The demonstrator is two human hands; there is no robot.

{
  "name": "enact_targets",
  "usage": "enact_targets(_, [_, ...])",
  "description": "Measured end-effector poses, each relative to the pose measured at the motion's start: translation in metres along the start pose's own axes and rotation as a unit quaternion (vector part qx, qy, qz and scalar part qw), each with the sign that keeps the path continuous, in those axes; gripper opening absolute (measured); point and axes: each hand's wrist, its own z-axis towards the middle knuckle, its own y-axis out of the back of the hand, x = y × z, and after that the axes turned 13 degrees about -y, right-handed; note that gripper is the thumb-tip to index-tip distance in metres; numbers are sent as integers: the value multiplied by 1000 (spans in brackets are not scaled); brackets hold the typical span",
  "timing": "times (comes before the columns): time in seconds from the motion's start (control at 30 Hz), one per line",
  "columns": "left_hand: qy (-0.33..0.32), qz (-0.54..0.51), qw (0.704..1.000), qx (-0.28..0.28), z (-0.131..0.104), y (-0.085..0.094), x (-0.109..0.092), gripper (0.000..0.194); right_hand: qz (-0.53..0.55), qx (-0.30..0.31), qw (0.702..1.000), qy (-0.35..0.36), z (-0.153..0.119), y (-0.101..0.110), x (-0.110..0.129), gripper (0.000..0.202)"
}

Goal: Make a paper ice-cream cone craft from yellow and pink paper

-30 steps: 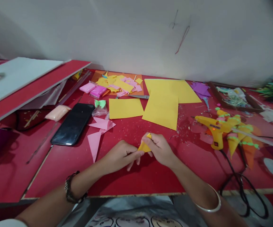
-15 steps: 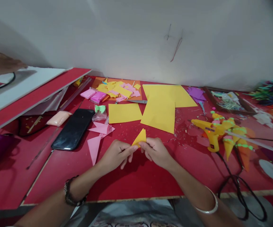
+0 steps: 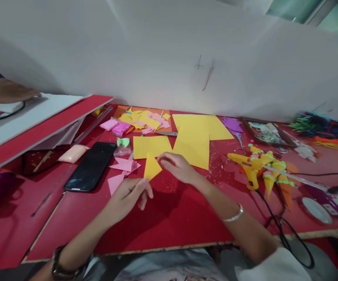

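At the near side, the left hand pinches the lower tip of a folded yellow paper piece, thumb and finger clamped on it above the red table. The piece rises from that grip towards 12 o'clock, its long axis seemingly 12 to 6, one corner pointing to about 3. The right hand is just off that corner, fingers loosely bent and slightly apart; from their tips the piece lies at 9 o'clock. Whether they touch it I cannot tell. Beyond, towards 12, lies a flat yellow rectangle.
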Motion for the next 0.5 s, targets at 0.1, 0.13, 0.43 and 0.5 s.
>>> enact_targets(0.1, [29,-10,999,-32,-11,8,-1,40,-154,-66,986,20,32,-14,-4,42])
enact_targets(0.13, [37,-14,999,-32,-14,10,-1,39,-219,-79,972,23,42,-19,-5,49])
enact_targets(0.43, [58,-27,998,-4,-20,10,-3,38,-384,-66,921,8,79,-43,4,51])
enact_targets(0.5, [55,-32,998,0,-19,8,-5,37,-388,-68,919,-3,81,-46,9,49])
